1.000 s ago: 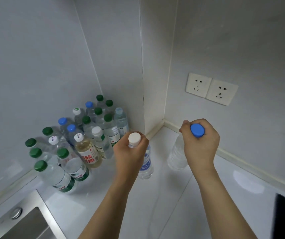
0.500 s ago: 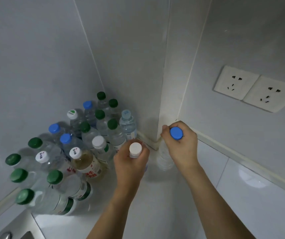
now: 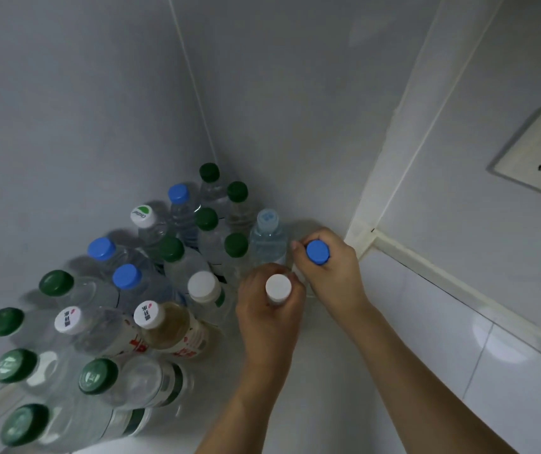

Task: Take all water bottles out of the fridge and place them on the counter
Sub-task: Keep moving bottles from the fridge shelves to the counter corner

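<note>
Hands are gripping two clear plastic bottles by the neck, left hand [image 3: 270, 309] on the white-capped bottle [image 3: 278, 287], right hand [image 3: 329, 273] on the blue-capped bottle [image 3: 317, 252], seemingly setting them beside the crowded bottle cluster [image 3: 138, 290] on the white desk [image 3: 344, 381].

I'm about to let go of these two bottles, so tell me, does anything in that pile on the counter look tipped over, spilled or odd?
Nothing looks spilled or fallen. The bottles in the corner stand upright and capped. One stands out: the bottle with yellowish liquid, among clear ones. Left hand and right hand each grip a bottle by the neck.
</note>
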Available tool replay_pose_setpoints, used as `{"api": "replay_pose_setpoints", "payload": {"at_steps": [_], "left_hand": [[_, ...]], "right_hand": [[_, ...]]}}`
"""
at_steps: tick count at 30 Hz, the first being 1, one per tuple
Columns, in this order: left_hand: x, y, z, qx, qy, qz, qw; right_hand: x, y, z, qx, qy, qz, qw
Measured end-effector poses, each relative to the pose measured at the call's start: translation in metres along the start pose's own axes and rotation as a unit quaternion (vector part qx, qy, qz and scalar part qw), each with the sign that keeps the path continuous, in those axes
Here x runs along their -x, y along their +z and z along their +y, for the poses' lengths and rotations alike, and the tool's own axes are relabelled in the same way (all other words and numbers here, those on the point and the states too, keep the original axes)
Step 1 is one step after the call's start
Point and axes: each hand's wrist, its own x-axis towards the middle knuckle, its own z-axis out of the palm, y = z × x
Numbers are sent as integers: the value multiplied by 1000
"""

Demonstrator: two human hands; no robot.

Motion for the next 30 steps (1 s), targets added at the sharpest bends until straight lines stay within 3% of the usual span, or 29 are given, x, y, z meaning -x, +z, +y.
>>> {"api": "replay_pose_setpoints", "payload": {"at_steps": [12,17,23,30], "left_hand": [[0,9,-17,-7,-16,24,1000],[-3,1,-34,20,58,-20,998],[-2,2,-38,5,81,-27,996],[0,-1,-30,-9,52,-47,998]], "right_hand": [[1,7,13,-42,24,2,999],[4,3,23,-50,-28,-27,998],[6,5,33,-41,-54,-23,997],[15,-7,12,-48,10,-77,996]]}}
